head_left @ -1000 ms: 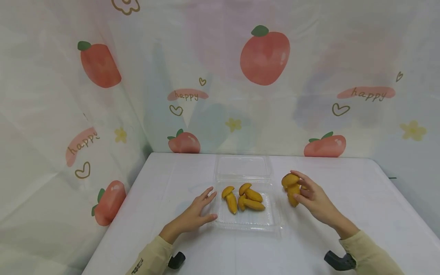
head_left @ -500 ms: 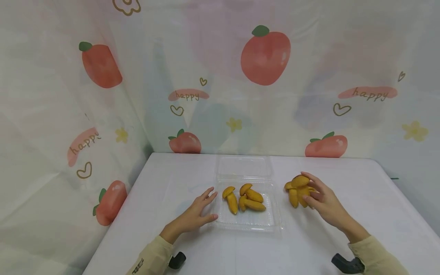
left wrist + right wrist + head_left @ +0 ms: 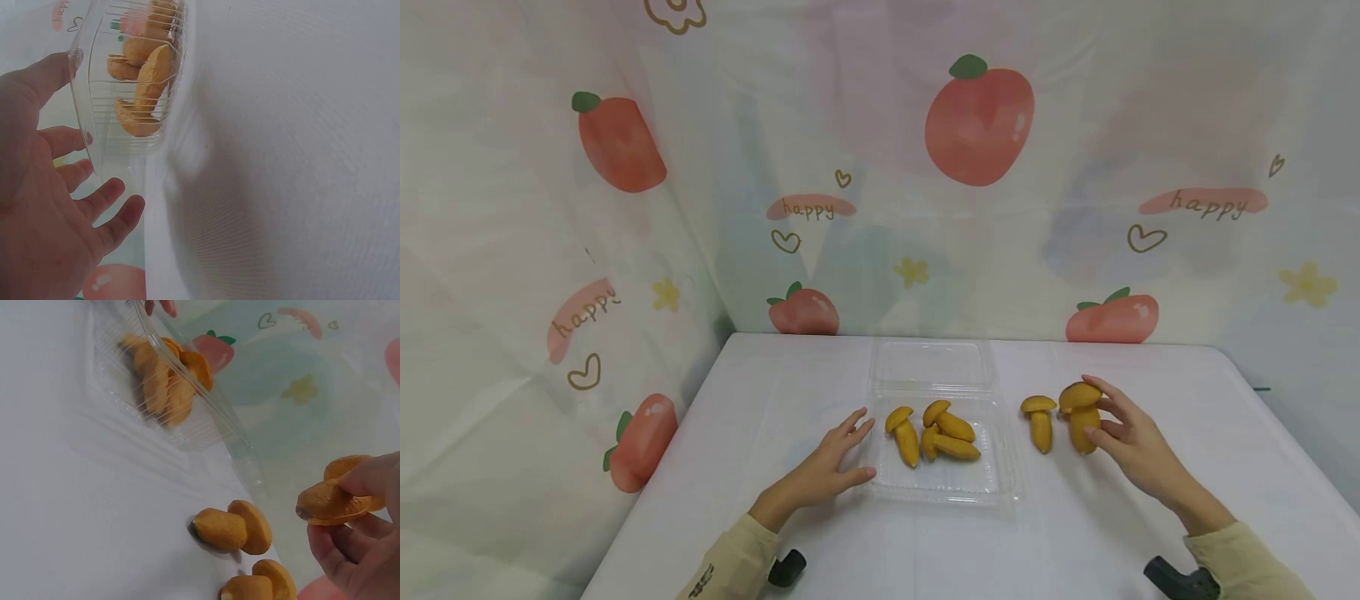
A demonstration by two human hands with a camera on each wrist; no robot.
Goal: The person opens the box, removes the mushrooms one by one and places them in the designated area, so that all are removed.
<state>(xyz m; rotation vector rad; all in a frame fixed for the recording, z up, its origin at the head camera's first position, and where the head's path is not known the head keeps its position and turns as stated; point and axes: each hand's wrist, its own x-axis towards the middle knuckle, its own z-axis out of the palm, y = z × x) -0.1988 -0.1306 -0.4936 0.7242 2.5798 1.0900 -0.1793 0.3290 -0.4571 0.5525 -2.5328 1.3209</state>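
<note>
Shifted rightward since the earlier frame: yellow mushroom (image 3: 1082, 423), pinched by the right hand (image 3: 1135, 448), right of the clear container (image 3: 891, 479) holding three mushrooms (image 3: 905, 442). Left hand (image 3: 818, 471): fingers spread at its rim. Right-wrist view alone resolves two loose mushrooms (image 3: 220, 530).

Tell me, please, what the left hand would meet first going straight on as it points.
Most likely the clear container, at its left rim; the left hand may be touching it.
</note>
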